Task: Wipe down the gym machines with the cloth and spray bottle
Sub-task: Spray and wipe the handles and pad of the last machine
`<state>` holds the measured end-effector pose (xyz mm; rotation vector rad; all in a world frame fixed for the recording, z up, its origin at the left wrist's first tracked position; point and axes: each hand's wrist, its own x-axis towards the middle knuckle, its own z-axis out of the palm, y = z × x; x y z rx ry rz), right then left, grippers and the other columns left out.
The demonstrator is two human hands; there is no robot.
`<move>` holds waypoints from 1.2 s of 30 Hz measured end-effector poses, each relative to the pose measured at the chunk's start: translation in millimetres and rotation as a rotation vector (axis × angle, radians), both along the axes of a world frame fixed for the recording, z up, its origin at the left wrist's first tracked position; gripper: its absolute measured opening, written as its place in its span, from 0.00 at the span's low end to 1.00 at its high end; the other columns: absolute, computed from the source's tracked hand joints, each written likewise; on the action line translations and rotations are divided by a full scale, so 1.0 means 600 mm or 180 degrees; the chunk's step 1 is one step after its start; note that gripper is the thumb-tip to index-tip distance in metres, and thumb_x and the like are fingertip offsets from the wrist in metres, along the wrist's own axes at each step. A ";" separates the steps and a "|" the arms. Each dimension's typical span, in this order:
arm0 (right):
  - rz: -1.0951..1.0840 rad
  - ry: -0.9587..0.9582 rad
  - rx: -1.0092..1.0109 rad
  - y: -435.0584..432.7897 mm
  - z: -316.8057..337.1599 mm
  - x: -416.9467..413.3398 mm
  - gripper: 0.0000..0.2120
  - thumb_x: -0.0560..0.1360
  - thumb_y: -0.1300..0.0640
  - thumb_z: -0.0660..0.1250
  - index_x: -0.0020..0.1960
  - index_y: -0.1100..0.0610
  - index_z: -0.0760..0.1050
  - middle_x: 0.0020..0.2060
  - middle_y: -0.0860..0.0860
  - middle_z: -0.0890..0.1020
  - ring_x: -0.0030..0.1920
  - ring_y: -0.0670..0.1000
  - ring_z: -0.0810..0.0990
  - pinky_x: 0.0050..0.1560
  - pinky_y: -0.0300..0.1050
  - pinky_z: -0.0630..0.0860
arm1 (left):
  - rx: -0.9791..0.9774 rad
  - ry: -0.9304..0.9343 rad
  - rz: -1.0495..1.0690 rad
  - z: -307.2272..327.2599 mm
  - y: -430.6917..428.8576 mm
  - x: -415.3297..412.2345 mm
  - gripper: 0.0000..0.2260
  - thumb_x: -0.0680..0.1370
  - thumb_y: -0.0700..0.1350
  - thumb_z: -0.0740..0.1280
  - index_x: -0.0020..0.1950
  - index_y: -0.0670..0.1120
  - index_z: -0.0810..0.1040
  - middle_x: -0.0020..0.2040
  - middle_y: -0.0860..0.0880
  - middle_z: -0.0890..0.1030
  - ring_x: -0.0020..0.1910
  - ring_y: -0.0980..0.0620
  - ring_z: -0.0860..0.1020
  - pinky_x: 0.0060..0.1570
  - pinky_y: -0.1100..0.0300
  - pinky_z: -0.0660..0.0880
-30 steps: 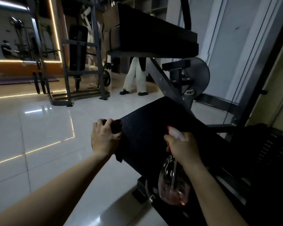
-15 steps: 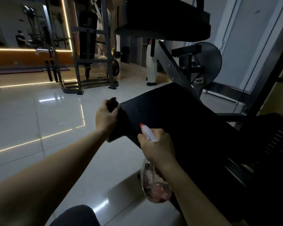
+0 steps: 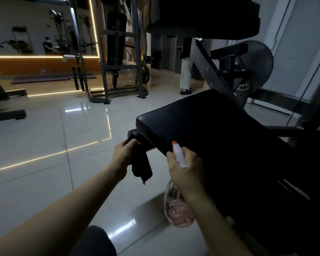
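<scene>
A black padded seat [image 3: 207, 126] of a gym machine slopes across the middle of the view. My left hand [image 3: 123, 157] grips a dark cloth [image 3: 140, 166] just below the seat's near-left corner, beside a dark bar under the pad; the cloth hangs down from my fingers. My right hand [image 3: 186, 170] holds a clear spray bottle [image 3: 179, 209] with pinkish liquid at the pad's near edge. Its white head with an orange tip [image 3: 175, 145] points up toward the pad.
A second black pad [image 3: 201, 19] hangs above the seat on a grey frame with a round cam [image 3: 255, 61]. A rack machine [image 3: 118, 58] stands on the glossy tiled floor [image 3: 54, 145] behind. A person's legs in white trousers [image 3: 186, 74] are beyond. My knee [image 3: 94, 241] is at the bottom.
My left hand has dropped from the seat's corner to below it, so the cloth now hangs free. My right hand with the bottle has drawn back toward me, and the view has tilted down.
</scene>
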<state>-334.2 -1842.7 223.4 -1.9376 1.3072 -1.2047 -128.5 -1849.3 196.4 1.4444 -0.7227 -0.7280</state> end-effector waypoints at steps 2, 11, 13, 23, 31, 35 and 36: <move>0.0133 -0.0009 -0.0180 0.012 -0.014 0.002 0.14 0.77 0.46 0.67 0.37 0.51 0.71 0.32 0.47 0.78 0.35 0.51 0.79 0.36 0.46 0.75 | 0.0077 -0.0003 -0.0053 -0.014 0.009 0.002 0.03 0.75 0.43 0.67 0.44 0.44 0.79 0.36 0.45 0.79 0.37 0.46 0.77 0.37 0.56 0.72; 0.0886 0.0396 -0.0325 0.061 -0.162 0.010 0.13 0.77 0.40 0.63 0.42 0.50 0.72 0.37 0.45 0.75 0.38 0.45 0.75 0.37 0.48 0.74 | 0.0734 0.0009 -0.0273 -0.105 0.071 -0.009 0.12 0.78 0.48 0.68 0.52 0.39 0.79 0.38 0.44 0.76 0.37 0.47 0.76 0.37 0.57 0.73; 0.0793 0.0665 -0.0318 0.064 -0.205 0.006 0.17 0.76 0.38 0.61 0.42 0.50 0.74 0.37 0.45 0.75 0.37 0.46 0.76 0.36 0.47 0.74 | 0.0934 0.0042 -0.0430 -0.132 0.081 -0.009 0.12 0.78 0.48 0.69 0.50 0.39 0.80 0.36 0.44 0.75 0.35 0.47 0.75 0.36 0.58 0.71; 0.0586 0.0874 0.1166 0.088 -0.412 -0.013 0.34 0.71 0.24 0.56 0.50 0.53 0.80 0.35 0.47 0.81 0.37 0.45 0.80 0.39 0.48 0.79 | 0.1590 0.1057 -0.1609 -0.232 0.144 -0.025 0.07 0.62 0.39 0.66 0.33 0.35 0.75 0.34 0.36 0.73 0.27 0.42 0.73 0.32 0.55 0.69; 0.0418 0.0479 0.1865 0.108 -0.547 -0.013 0.19 0.75 0.37 0.68 0.58 0.50 0.77 0.50 0.45 0.81 0.51 0.43 0.81 0.46 0.36 0.79 | 0.2033 0.0702 -0.1383 -0.258 0.137 -0.024 0.13 0.69 0.34 0.60 0.46 0.26 0.77 0.40 0.25 0.76 0.34 0.32 0.78 0.31 0.52 0.74; 0.0366 0.0712 0.1881 0.130 -0.582 -0.007 0.25 0.75 0.33 0.62 0.60 0.52 0.76 0.52 0.47 0.80 0.51 0.44 0.81 0.45 0.35 0.79 | 0.1995 0.0477 -0.1198 -0.255 0.140 -0.041 0.12 0.74 0.32 0.59 0.54 0.32 0.76 0.41 0.34 0.78 0.35 0.39 0.78 0.35 0.54 0.74; 0.0352 0.0787 0.1820 0.131 -0.585 -0.007 0.28 0.75 0.31 0.60 0.61 0.52 0.76 0.52 0.48 0.80 0.49 0.45 0.81 0.45 0.36 0.80 | 0.1993 0.0359 -0.1160 -0.254 0.140 -0.047 0.13 0.75 0.32 0.60 0.56 0.34 0.77 0.42 0.37 0.79 0.37 0.41 0.79 0.36 0.55 0.75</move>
